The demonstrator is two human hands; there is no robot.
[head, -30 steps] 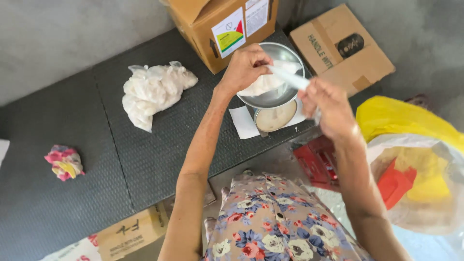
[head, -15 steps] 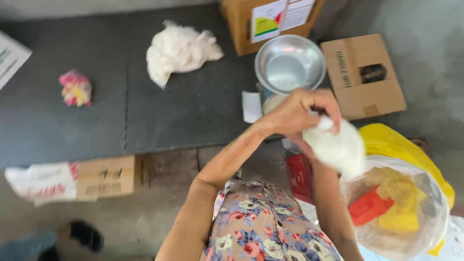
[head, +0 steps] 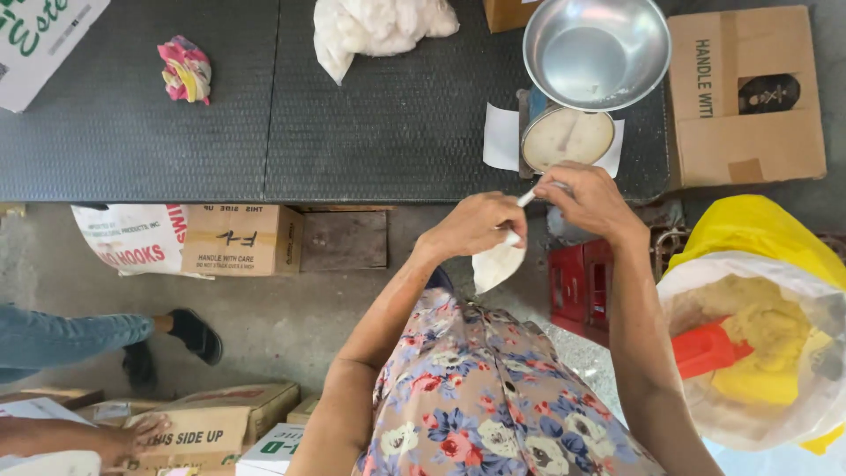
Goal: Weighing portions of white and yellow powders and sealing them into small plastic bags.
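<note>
1. A person's left hand [head: 476, 227] grips the neck of a small white filled bag [head: 496, 264], held near the body, just short of the dark surface [head: 264, 132].
2. The right hand [head: 592, 198] pinches the bag's twisted top [head: 527, 197]; the closing step appears to be in hand.
3. The scale's steel pan [head: 597, 51] stands empty beyond; the sack of yellow powder [head: 758, 326] lies right. Finishing the twist likely calls for a firm pinch.

Grey concrete floor [head: 291, 317] under daylight, dark ribbed low table [head: 264, 132], cardboard boxes [head: 242, 240] beneath.
</note>
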